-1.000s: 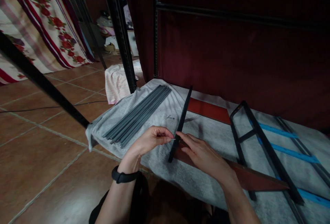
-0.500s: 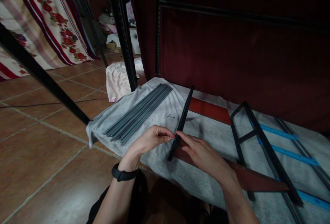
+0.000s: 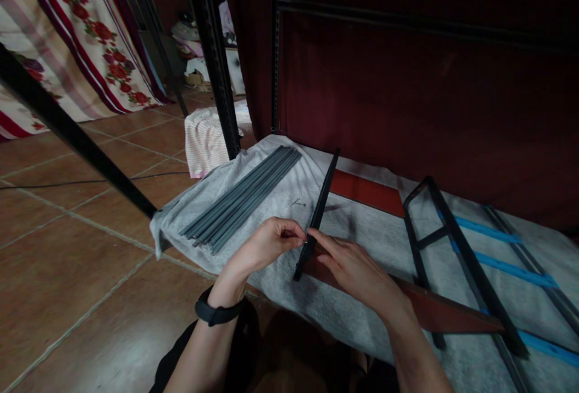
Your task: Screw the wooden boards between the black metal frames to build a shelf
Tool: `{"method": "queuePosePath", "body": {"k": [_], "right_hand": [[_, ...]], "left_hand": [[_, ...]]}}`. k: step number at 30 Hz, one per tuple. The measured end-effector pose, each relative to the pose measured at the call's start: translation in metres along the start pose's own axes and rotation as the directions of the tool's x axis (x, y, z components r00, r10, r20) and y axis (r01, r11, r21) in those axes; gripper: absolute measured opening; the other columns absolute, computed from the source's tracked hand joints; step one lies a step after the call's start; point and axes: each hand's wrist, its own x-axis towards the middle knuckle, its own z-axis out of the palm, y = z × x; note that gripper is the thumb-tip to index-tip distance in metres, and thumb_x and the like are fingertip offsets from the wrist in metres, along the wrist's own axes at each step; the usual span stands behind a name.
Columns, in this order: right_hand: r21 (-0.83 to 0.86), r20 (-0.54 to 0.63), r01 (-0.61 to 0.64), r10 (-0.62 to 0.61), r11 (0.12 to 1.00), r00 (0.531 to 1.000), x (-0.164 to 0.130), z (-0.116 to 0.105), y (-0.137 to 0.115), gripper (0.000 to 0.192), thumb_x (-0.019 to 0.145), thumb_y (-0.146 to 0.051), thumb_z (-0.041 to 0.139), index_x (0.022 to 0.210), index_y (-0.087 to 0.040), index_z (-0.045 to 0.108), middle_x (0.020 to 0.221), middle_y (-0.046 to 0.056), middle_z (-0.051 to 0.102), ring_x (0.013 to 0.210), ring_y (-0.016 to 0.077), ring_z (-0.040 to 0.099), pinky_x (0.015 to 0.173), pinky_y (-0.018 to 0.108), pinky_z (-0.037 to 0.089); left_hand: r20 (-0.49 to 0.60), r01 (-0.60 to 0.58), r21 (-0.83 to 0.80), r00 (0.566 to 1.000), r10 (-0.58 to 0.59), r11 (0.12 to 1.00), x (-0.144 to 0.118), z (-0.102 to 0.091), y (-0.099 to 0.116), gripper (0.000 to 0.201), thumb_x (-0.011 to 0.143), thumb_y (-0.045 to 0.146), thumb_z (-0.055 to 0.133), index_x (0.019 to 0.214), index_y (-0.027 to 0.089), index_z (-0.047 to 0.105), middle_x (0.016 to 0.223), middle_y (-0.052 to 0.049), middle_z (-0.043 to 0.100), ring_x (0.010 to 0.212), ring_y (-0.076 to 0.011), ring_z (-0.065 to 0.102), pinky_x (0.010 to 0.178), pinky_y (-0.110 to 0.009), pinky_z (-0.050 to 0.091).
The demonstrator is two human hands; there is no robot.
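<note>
Grey rods lie on white cloth, unmoved. Left hand pinched on something small, too tiny to tell, now tighter against black bar. Right hand, fingers together, stays pressed at bar's lower end over red-brown strip.

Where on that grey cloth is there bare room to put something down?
Bare grey cloth lies between the black bar and the black frame, below the red panel. A smaller patch lies between the grey rods and the bar. It is crowded where left hand and right hand meet.
</note>
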Motion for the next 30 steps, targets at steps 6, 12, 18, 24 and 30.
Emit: {"method": "queuePosePath", "body": {"k": [6,12,18,24,30], "right_hand": [[0.013,0.005,0.015,-0.015,1.0,1.0,0.0012,0.0007,0.0024,0.059,0.094,-0.013,0.043,0.151,-0.026,0.039,0.127,0.006,0.068,0.113,0.0196,0.066,0.098,0.036,0.052],[0.025,0.003,0.016,-0.016,1.0,1.0,0.0008,0.0005,0.0019,0.056,0.096,-0.015,0.041,0.151,-0.024,0.039,0.129,0.007,0.067,0.116,0.0198,0.064,0.1,0.037,0.051],[0.019,0.008,0.018,-0.018,1.0,1.0,0.0005,-0.0015,0.0014,0.056,0.096,-0.016,0.043,0.151,-0.025,0.039,0.129,0.007,0.067,0.116,0.0194,0.064,0.099,0.035,0.051],[0.031,0.013,-0.036,0.036,0.999,0.999,-0.001,-0.0047,-0.0007,0.051,0.096,-0.019,0.045,0.147,-0.026,0.041,0.124,0.007,0.068,0.112,0.0204,0.066,0.094,0.034,0.05],[0.058,-0.001,-0.076,0.077,0.995,0.997,-0.0013,-0.0083,-0.0053,0.026,0.097,-0.02,0.045,0.122,-0.022,0.054,0.11,0.006,0.071,0.103,0.0206,0.067,0.087,0.032,0.048]], "left_hand": [[0.002,-0.033,-0.012,0.999,0.033,0.999,0.0022,0.0022,-0.003,0.009,0.075,0.024,0.068,0.074,0.015,0.068,0.071,-0.001,0.064,0.068,-0.0129,0.057,0.063,-0.022,0.044],[-0.045,-0.075,0.163,0.996,0.083,0.984,-0.0009,-0.0009,-0.0039,0.008,0.078,0.022,0.067,0.082,0.017,0.072,0.079,-0.003,0.068,0.071,-0.0143,0.06,0.065,-0.023,0.046],[-0.027,-0.163,0.239,0.984,0.174,0.957,-0.0024,-0.0045,-0.001,0.012,0.083,0.024,0.065,0.079,0.017,0.074,0.083,-0.005,0.068,0.077,-0.0158,0.061,0.069,-0.024,0.048],[0.018,-0.2,0.289,0.979,0.204,0.936,-0.001,-0.0074,0.001,0.014,0.085,0.025,0.065,0.082,0.019,0.077,0.088,-0.006,0.068,0.079,-0.016,0.062,0.071,-0.025,0.048],[0.002,-0.152,0.254,0.988,0.157,0.955,0.0008,-0.0069,0.0016,0.012,0.083,0.023,0.066,0.081,0.018,0.076,0.084,-0.005,0.068,0.077,-0.0151,0.061,0.069,-0.023,0.046]]}}
